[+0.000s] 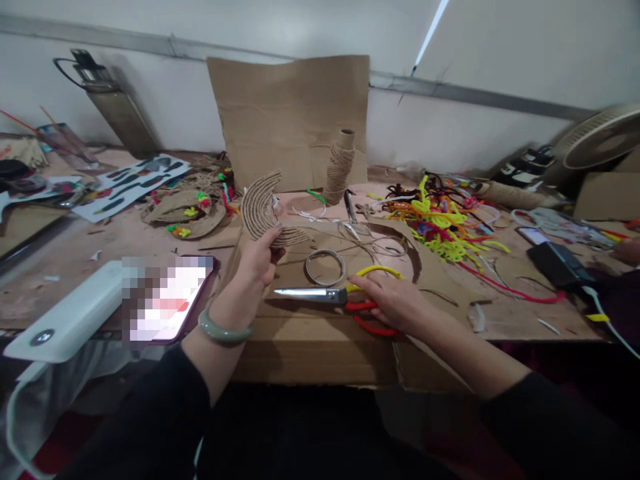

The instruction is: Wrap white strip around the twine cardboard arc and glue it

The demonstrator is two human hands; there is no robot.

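Observation:
A crescent-shaped piece covered in rows of brown twine (256,212) is pinched at its lower edge between the thumb and fingers of my left hand (261,262). My right hand (393,298) is closed around the yellow and red handles of a pair of scissors (313,294). The scissor blades are together and point left, low over the cardboard (280,327). Just beyond the blades lies a tape-like ring (309,272). A thin strand of twine (365,248) curls across the cardboard, and a twine spool (340,167) stands upright behind.
Left are a phone (170,300), a white power bank (70,313) and a round cardboard piece with colourful bits (195,212). A bright yarn pile (435,220), black power bank (560,267) and fan (605,137) sit right. Another person's hand (627,251) shows at the right edge.

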